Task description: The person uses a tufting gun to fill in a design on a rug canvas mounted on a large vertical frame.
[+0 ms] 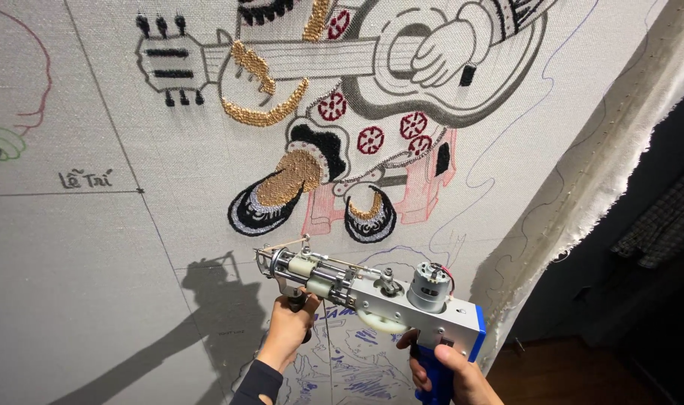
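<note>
Cloth (94,285) of pale grey weave is stretched upright and fills most of the view; its frayed white edge (597,187) runs down at the right. A drawn figure with a guitar (402,60) is partly filled with gold, black and red tufted yarn, and thin pen lines divide the bare areas. Beyond the edge a dark room is seen, with a wooden floor (574,375) and a checked fabric (664,217) that is hard to make out.

A tufting gun (372,289) of metal with blue parts is held just in front of the cloth, below the tufted shoes. The left hand (288,330) is closed around the front grip, and the right hand (450,371) is wrapped around the blue rear handle. The right hand is cut off by the lower border. Whether the needle touches the cloth cannot be told.
</note>
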